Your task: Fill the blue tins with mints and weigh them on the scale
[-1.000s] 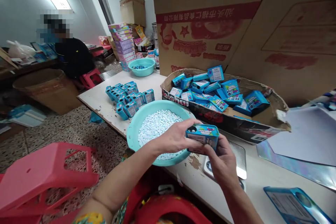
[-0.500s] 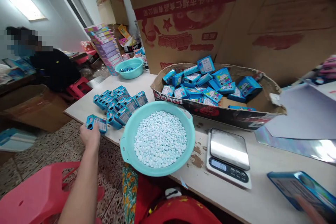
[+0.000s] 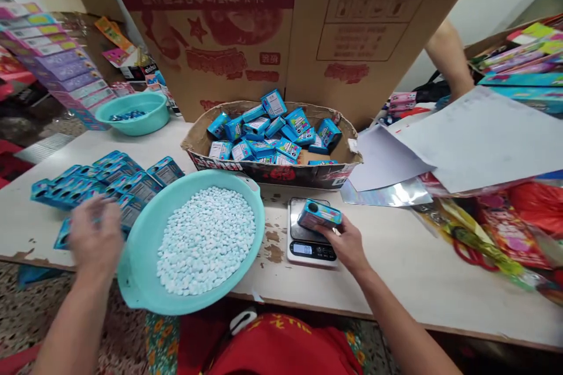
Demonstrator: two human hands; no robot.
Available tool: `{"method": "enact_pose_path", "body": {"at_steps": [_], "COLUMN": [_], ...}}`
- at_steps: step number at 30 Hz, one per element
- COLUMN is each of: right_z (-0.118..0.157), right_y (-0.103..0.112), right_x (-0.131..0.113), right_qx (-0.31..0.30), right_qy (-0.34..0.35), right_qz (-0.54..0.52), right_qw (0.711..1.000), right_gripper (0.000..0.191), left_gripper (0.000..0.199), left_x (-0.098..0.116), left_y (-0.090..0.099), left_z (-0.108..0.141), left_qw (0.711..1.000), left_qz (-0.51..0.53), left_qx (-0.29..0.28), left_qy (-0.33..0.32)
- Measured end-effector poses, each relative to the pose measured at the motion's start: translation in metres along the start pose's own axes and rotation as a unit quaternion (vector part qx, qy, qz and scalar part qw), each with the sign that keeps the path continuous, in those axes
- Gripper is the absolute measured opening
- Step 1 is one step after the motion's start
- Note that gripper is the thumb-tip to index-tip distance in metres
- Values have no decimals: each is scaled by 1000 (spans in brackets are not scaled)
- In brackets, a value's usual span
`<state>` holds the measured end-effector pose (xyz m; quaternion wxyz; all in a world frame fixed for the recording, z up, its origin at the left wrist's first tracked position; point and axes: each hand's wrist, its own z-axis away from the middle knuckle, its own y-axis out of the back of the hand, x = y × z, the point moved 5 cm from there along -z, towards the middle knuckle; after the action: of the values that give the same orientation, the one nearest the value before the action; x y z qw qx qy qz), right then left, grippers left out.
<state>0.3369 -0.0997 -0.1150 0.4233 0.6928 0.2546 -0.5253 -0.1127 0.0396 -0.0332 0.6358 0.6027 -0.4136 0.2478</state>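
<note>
Head view (1 camera), forward, down, seemingly close

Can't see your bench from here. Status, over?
Right hand holding blue container at scale. Left hand, blurred, at container cluster. Basin of pale pieces between hands.

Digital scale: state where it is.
Head view, right of centre: the scale lies right of the bowl of pellets, partly hidden by the blue container in the right hand.

Left hand (image 3: 95, 237) (blurred) reaches forward; right hand (image 3: 347, 241) grips.
</note>
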Motion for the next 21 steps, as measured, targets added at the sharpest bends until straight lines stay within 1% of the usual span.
{"method": "enact_pose_path", "body": {"at_steps": [1,2,3,4,5,6,7,8,9,11,12,13,15,17,18,19,20,21], "right_z": [-1,-1,-1,-1,0,1,2,4,6,12,15,18,23,23,21,19,15,11], "right_y": [-4,-5,-2,3,10,19,29,38,47,62,68,72,76,74,71,67,62,57], "right_x": [1,1,1,1,1,2,4,8,12,23,28,32,37,37,34,30,26,20], "right_qx": [-13,-17,-15,-8,4,23,47,71,95,132,142,147,148,140,132,122,109,97], "right_qy": [4,14,32,54,74,88,89,80,63,23,5,-9,-25,-20,-10,4,20,37], "right_qz": [15,26,29,23,9,-8,-24,-35,-40,-30,-22,-16,-14,-26,-33,-39,-43,-46], "right_qw": [1000,999,999,998,997,996,995,994,993,990,990,989,989,990,991,992,993,994], "right_gripper": [44,48,53,59,63,64,62,59,56,52,51,49,47,44,43,41,40,40], "left_gripper": [57,51,50,49,49,49,48,46,44,39,36,34,30,27,27,28,29,29], "left_x": [13,25,36,44,50,52,52,50,49,45,43,40,32,25,22,20,19,18], "left_y": [-14,-35,-64,-96,-126,-149,-168,-181,-189,-196,-195,-191,-178,-161,-152,-141,-131,-121], "left_z": [-5,-11,-17,-20,-21,-22,-22,-21,-18,-9,-4,1,6,6,5,3,1,-1], "left_qw": [998,994,991,982,966,954,946,940,935,917,907,901,899,916,932,952,970,979], "left_qz": [-42,-93,-117,-131,-145,-166,-192,-218,-243,-280,-292,-302,-317,-300,-269,-215,-137,-38], "left_qx": [38,44,-20,-108,-185,-219,-233,-237,-237,-259,-275,-284,-285,-264,-241,-210,-173,-134], "left_qy": [-8,-25,-53,-84,-108,-117,-114,-108,-106,-119,-128,-129,-95,-27,13,58,105,149]}}
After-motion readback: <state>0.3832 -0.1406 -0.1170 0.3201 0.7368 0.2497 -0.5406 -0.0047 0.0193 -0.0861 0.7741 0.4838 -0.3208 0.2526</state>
